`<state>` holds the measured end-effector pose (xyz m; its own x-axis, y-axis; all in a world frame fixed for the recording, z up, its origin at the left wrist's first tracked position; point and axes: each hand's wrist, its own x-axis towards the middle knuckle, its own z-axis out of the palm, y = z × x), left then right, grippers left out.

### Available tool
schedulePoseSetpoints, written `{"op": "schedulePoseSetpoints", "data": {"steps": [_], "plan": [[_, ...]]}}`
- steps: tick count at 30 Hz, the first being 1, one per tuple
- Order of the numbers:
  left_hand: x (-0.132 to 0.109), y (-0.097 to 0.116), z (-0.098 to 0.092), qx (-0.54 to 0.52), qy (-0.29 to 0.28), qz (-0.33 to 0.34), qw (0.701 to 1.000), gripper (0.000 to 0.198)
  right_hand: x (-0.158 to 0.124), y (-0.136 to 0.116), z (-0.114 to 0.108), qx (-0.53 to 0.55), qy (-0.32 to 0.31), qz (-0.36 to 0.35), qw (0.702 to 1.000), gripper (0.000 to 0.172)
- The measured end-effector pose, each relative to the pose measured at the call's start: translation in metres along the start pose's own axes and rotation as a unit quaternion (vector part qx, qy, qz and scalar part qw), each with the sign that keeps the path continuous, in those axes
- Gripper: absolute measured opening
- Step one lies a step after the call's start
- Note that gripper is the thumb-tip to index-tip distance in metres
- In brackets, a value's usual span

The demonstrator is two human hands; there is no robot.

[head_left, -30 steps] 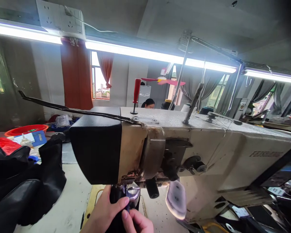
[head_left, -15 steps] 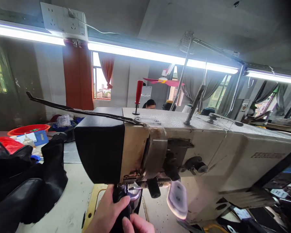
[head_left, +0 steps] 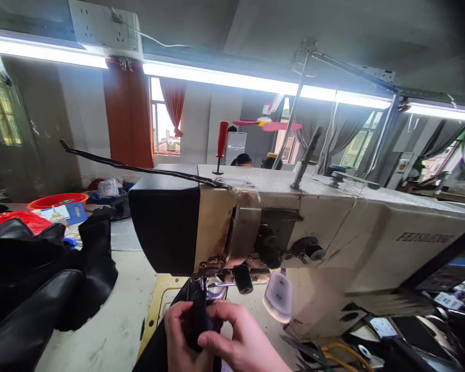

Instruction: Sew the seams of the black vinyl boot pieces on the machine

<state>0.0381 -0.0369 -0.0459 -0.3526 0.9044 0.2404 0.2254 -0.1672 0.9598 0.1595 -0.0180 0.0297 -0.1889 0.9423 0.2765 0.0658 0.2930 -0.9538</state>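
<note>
A piece of black leather-like material (head_left: 198, 310) reaches up to the needle area of a sewing machine (head_left: 232, 227). My left hand (head_left: 178, 330) grips its left side with the fingers curled around it. From the right, my right hand (head_left: 240, 330) pinches the same piece, thumb toward me. Both hands sit just below the presser foot (head_left: 216, 293), which is partly hidden behind the material. Part of the material runs down toward the lower edge of the view.
More black leather-like pieces (head_left: 62, 294) lie heaped on the table at left. Behind them stand a red basin (head_left: 58, 200) and a small bottle (head_left: 57, 216). Scissors (head_left: 304, 351) lie at lower right, below the machine's lamp (head_left: 278, 297). A red-handled screwdriver (head_left: 222, 142) stands on the machine.
My right hand has come up further into view and now grips the material higher, beside the presser foot. My left hand has shifted slightly right. The view has tilted down a little.
</note>
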Motion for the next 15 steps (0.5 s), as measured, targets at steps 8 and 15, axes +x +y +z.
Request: {"op": "schedulePoseSetpoints", "data": {"steps": [8, 15], "plan": [[0.025, 0.021, -0.07, 0.176, -0.067, 0.255, 0.948, 0.047, -0.015, 0.051, 0.042, 0.138, -0.003, 0.067, 0.988, 0.037], [0.045, 0.075, -0.08, 0.22, -0.221, 0.223, 0.924, 0.019, -0.017, 0.029, 0.049, 0.22, 0.013, 0.041, 0.975, 0.044]]}}
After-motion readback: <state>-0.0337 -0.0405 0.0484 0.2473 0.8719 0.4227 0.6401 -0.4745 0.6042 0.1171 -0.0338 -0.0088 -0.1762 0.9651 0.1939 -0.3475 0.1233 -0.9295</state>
